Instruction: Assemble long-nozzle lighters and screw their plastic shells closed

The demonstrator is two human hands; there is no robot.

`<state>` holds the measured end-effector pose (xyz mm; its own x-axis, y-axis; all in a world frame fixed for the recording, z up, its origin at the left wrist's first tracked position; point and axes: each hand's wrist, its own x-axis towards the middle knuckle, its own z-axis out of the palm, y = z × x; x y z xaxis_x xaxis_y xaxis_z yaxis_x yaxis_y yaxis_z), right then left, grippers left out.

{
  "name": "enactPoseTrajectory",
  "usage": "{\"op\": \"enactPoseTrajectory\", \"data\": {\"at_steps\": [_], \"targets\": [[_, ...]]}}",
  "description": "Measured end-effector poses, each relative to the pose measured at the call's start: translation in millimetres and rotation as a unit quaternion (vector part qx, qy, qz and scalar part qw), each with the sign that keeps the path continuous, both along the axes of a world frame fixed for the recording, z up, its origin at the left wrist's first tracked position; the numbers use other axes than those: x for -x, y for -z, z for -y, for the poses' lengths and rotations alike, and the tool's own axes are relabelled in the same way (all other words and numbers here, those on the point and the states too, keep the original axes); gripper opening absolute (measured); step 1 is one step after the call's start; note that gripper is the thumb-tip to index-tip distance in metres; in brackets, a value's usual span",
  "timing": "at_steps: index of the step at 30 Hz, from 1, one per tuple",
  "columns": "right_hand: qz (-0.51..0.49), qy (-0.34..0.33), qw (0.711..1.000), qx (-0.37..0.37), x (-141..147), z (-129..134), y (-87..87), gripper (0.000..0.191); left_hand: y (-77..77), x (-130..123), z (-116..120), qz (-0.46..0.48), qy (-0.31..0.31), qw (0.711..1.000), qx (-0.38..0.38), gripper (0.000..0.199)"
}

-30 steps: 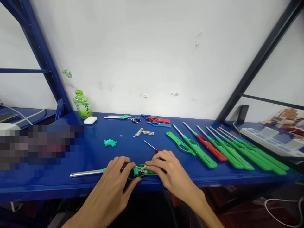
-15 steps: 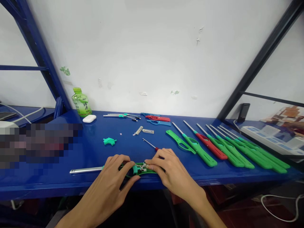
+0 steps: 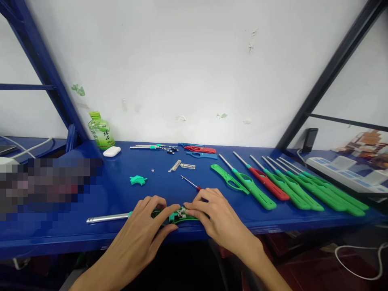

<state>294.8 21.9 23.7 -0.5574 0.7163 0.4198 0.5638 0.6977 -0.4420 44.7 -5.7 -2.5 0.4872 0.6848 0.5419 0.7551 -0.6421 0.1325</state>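
Note:
An opened green lighter point(image 3: 190, 217) with a long silver tube point(image 3: 107, 218) lies at the table's front edge, its small inner parts and wires exposed. My left hand point(image 3: 148, 222) grips its middle, fingers over the teal piece and thumb along the near side. From the right, my right hand point(image 3: 216, 214) pinches at the inner parts, with thumb and index finger close together. Just beyond my right hand, a screwdriver point(image 3: 190, 182) lies with its handle partly hidden. A loose teal piece point(image 3: 138, 180) rests on the table beyond my left hand.
Green and red lighters point(image 3: 268, 184) lie in a row at the right, beside a green half shell point(image 3: 228, 180). Clear tanks point(image 3: 188, 166), metal tubes point(image 3: 142, 148) and blue and red shells point(image 3: 201, 154) lie further back. A bottle point(image 3: 101, 131) and white case point(image 3: 112, 151) stand back left.
My left index finger has moved right, further over the teal piece and towards my right fingertips. The view has shifted slightly.

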Motion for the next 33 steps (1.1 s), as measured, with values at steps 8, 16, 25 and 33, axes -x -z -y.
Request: {"op": "enactPoseTrajectory", "data": {"at_steps": [8, 16, 25, 33], "targets": [[0.009, 0.005, 1.000, -0.001, 1.2, 0.8, 0.7, 0.023, -1.5, 2.4, -3.0, -0.009, 0.020, 1.000, -0.001, 0.026], [0.021, 0.035, 0.999, 0.001, 1.4, 3.6, -2.3, 0.020, -0.1, 2.3, -4.6, -0.004, 0.011, 1.000, -0.023, 0.033], [-0.035, 0.086, 0.993, -0.073, -15.0, -1.7, -9.2, 0.016, -1.3, 1.5, -8.3, 0.006, 0.015, 0.999, -0.040, 0.025], [0.032, 0.259, 0.957, -0.127, -102.0, -40.7, -24.4, 0.024, -6.4, 1.6, -20.2, 0.030, -0.001, 0.998, -0.048, 0.044]]}}
